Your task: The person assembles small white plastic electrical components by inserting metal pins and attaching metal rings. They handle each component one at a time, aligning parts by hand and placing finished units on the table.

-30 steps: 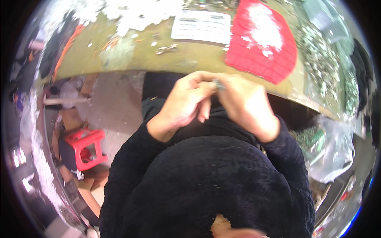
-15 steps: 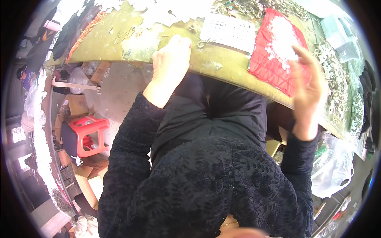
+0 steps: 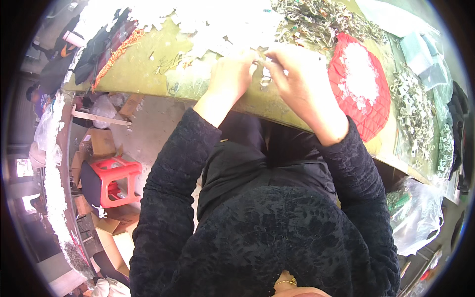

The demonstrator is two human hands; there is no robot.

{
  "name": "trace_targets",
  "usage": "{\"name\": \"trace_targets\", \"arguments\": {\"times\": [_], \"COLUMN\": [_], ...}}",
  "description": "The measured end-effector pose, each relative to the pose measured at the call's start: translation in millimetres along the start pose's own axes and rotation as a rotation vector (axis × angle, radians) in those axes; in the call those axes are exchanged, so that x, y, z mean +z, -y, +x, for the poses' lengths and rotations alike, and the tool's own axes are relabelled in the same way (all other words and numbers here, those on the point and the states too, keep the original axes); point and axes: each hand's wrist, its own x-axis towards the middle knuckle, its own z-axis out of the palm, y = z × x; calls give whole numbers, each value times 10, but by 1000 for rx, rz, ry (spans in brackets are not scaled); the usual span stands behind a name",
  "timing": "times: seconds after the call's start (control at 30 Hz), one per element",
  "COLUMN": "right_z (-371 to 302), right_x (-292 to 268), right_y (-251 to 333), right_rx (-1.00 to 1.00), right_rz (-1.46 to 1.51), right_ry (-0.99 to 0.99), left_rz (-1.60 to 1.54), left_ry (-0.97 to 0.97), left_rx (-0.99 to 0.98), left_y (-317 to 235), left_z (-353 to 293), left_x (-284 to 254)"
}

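My left hand [image 3: 231,75] and my right hand [image 3: 303,81] meet above the front edge of the olive-green table [image 3: 195,88]. Their fingertips are pinched close together, almost touching. Whatever lies between them is too small and washed out by glare to name. A few small pale pieces [image 3: 265,79] show just under the fingertips of my right hand. To the right of that hand lies a red quilted cloth [image 3: 349,91] with a heap of small white pieces [image 3: 360,69] on it.
Greyish small parts lie piled at the back [image 3: 326,22] and at the right [image 3: 414,111]. A clear plastic box [image 3: 424,57] stands far right, a plastic bag [image 3: 418,218] hangs below. Orange netting [image 3: 116,57] lies left. A red stool [image 3: 118,183] and cardboard boxes [image 3: 101,142] stand on the floor.
My right hand has moved left from over the red cloth to meet my left hand, which has shifted slightly right. The red cloth is now wholly uncovered by my hand.
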Motion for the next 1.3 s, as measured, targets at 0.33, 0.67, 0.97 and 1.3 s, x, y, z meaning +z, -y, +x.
{"name": "trace_targets", "arguments": {"times": [0.33, 0.67, 0.97, 1.3], "right_z": [-160, -429, -582, -704], "right_x": [138, -240, -236, -357], "right_y": [180, 308, 425, 686], "right_rx": [41, 424, -259, -84], "right_rz": [308, 643, 233, 334], "right_ry": [134, 451, 92, 184], "left_rz": [-154, -692, -1364, -1585], "left_ry": [-338, -144, 224, 264], "left_rx": [252, 216, -383, -462], "left_y": [-68, -251, -375, -420], "left_z": [-579, -971, -1119, -1334], "left_x": [-299, -416, -690, -773]}}
